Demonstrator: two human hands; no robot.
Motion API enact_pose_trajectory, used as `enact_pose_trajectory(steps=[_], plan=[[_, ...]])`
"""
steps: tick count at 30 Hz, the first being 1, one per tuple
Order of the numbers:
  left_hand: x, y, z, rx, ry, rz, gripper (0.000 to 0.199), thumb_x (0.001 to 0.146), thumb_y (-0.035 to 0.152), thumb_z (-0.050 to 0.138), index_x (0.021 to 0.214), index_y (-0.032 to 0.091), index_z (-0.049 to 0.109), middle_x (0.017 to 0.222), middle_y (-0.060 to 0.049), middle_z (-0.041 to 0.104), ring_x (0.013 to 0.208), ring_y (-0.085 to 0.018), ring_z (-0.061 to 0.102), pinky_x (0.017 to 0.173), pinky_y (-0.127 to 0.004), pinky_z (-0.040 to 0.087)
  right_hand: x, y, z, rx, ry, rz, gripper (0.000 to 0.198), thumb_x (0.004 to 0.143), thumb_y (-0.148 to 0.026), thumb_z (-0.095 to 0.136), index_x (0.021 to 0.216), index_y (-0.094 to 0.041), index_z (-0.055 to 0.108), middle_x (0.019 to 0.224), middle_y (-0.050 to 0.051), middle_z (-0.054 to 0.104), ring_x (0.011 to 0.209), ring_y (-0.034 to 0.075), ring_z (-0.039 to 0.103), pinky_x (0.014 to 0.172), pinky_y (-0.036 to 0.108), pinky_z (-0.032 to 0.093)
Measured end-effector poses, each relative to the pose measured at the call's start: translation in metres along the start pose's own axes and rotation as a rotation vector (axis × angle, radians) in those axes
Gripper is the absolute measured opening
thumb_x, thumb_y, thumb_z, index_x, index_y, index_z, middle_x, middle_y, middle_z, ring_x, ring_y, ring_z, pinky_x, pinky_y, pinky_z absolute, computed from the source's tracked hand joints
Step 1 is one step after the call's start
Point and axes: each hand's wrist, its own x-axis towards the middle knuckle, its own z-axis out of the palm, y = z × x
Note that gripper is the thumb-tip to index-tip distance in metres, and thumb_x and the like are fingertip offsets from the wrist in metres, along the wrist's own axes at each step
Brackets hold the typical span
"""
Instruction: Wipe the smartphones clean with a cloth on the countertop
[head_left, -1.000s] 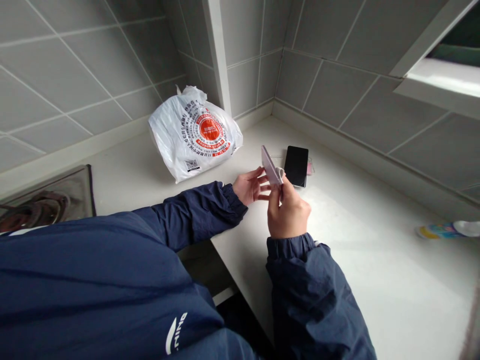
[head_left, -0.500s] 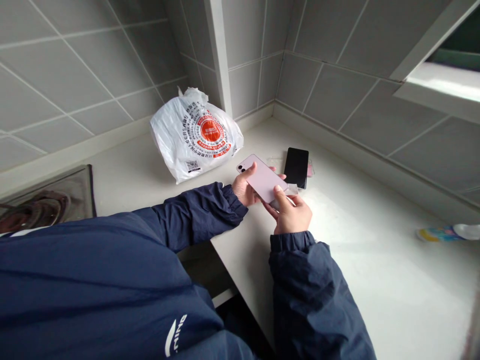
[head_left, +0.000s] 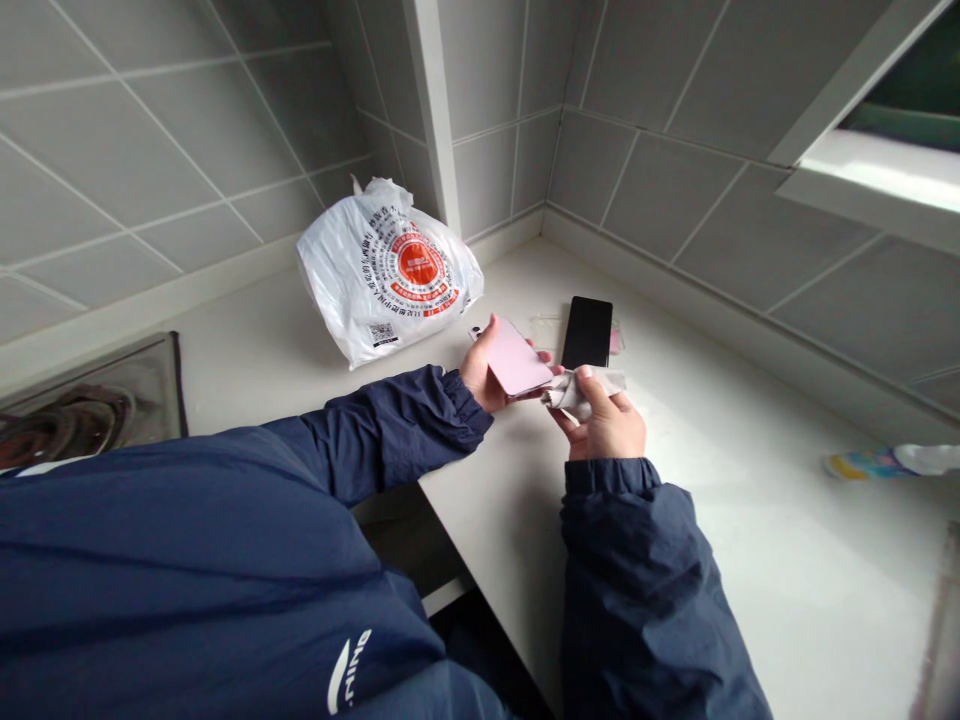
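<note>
A pink smartphone (head_left: 517,360) lies tilted in my left hand (head_left: 481,370), its back turned up and the camera corner partly behind my thumb. My left fingers wrap round its long edges. Just right of the phone's lower end, my right hand (head_left: 609,420) pinches a folded greyish-white cloth (head_left: 574,394) between thumb and fingers. The cloth's left end is close to the phone; whether they touch I cannot tell. Beyond my hands a black smartphone (head_left: 588,332) rests on the counter, dark face up, partly over a clear case (head_left: 549,328).
A white plastic bag (head_left: 352,285) with red and black print stands at the back left of the pale counter (head_left: 720,560). A stove (head_left: 97,400) is at the far left. A plastic packet or bottle (head_left: 870,463) lies at the right. Tiled walls meet behind.
My right hand has moved right, off the pink phone, and the cloth in it now shows more fully. The phone has turned slightly in my left hand.
</note>
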Motion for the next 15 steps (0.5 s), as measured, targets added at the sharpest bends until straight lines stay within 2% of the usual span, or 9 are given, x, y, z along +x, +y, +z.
enact_pose_trajectory(steps=[2, 5, 7, 10, 12, 15], plan=[[-0.001, 0.003, -0.001, 0.032, -0.011, -0.074, 0.077, 0.092, 0.080, 0.031, 0.101, 0.012, 0.067, 0.094, -0.019, 0.074, 0.095, -0.038, 0.074, 0.081, -0.056, 0.058, 0.005, -0.005, -0.004, 0.014, 0.046, -0.090, 0.040, 0.058, -0.031, 0.088, 0.088, -0.016, 0.068, 0.077, 0.001, 0.073, 0.075, 0.023, 0.073, 0.069, 0.047, 0.066], [0.000, 0.003, -0.004, 0.103, -0.052, -0.162, 0.093, 0.088, 0.086, 0.017, 0.107, 0.010, 0.067, 0.089, -0.019, 0.073, 0.084, -0.037, 0.075, 0.073, -0.055, 0.058, 0.008, -0.005, -0.008, -0.122, 0.060, -0.399, 0.035, 0.067, -0.037, 0.083, 0.091, -0.016, 0.071, 0.080, 0.002, 0.074, 0.076, 0.021, 0.073, 0.077, 0.044, 0.064], [0.002, 0.000, -0.007, 0.132, -0.053, -0.176, 0.097, 0.088, 0.086, 0.012, 0.112, 0.010, 0.067, 0.089, -0.019, 0.073, 0.079, -0.035, 0.074, 0.071, -0.054, 0.058, 0.005, -0.001, -0.009, -0.393, -0.050, -0.636, 0.028, 0.078, -0.038, 0.075, 0.095, -0.016, 0.075, 0.085, 0.005, 0.077, 0.081, 0.021, 0.074, 0.083, 0.041, 0.062], [0.006, -0.004, -0.007, 0.100, 0.027, -0.090, 0.094, 0.092, 0.082, 0.014, 0.118, 0.009, 0.067, 0.086, -0.016, 0.074, 0.076, -0.029, 0.074, 0.077, -0.047, 0.059, -0.006, 0.010, -0.007, -0.913, -0.365, -0.904, 0.024, 0.089, -0.030, 0.062, 0.104, -0.019, 0.077, 0.106, 0.009, 0.080, 0.101, 0.024, 0.074, 0.098, 0.043, 0.056], [0.006, -0.004, -0.005, 0.086, 0.085, -0.040, 0.095, 0.094, 0.080, 0.014, 0.118, 0.005, 0.068, 0.077, -0.015, 0.073, 0.073, -0.027, 0.073, 0.080, -0.042, 0.058, -0.015, 0.019, -0.004, -1.193, -0.553, -0.992, 0.025, 0.092, -0.027, 0.058, 0.110, -0.022, 0.076, 0.127, 0.009, 0.074, 0.123, 0.026, 0.066, 0.113, 0.053, 0.043], [0.001, -0.002, 0.002, 0.132, 0.116, -0.060, 0.101, 0.096, 0.077, 0.008, 0.118, 0.001, 0.069, 0.064, -0.013, 0.068, 0.073, -0.028, 0.072, 0.083, -0.040, 0.057, -0.027, 0.027, 0.000, -1.424, -0.617, -1.024, 0.034, 0.099, -0.039, 0.055, 0.127, -0.023, 0.068, 0.148, 0.009, 0.059, 0.143, 0.029, 0.050, 0.122, 0.066, 0.023]])
